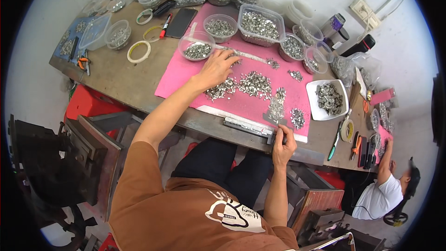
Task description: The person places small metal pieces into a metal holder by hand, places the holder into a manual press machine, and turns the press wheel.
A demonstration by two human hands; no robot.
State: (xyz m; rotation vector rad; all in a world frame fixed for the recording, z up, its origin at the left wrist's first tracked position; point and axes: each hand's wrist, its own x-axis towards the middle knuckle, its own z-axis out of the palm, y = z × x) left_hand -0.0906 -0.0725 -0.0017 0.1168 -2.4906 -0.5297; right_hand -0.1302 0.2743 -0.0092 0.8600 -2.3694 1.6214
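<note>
Pink mat (179, 74) bore metal bits (255, 84), left fingers (226, 55) spread, right fingers (288, 135) pinching a grey plate (271, 120) whose slip could scatter them.

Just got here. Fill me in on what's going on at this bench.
A person in a brown T-shirt has silvery pieces heaped on a pink mat. Their right hand grips a flat grey tool at the mat's near edge, with some pieces by it. Their left hand is beside a round clear tub; whether it pinches anything is unclear. A co-worker in white sits off to the right.
</note>
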